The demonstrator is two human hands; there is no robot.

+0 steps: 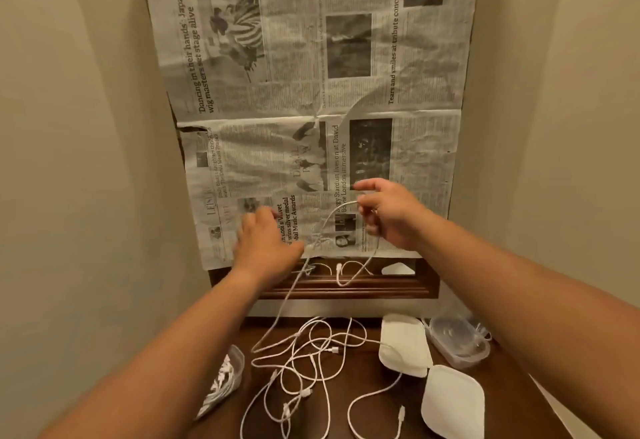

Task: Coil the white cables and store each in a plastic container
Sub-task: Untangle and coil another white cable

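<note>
Both my hands are raised in front of the newspaper-covered wall, with a white cable [332, 217] strung between them. My right hand [388, 217] pinches the cable near one end, and a loop hangs below it. My left hand [266, 244] grips the same cable lower down; from there it runs down to the table. A tangle of several white cables [304, 362] lies on the dark wooden table [363, 386]. A clear plastic container [459, 340] stands at the right. Another container [225, 379], at the left edge, holds coiled white cable.
Two white lids [403, 345] [452, 400] lie on the right side of the table. A wooden ledge [346, 286] runs under the newspaper [311, 92]. Beige walls close in on both sides.
</note>
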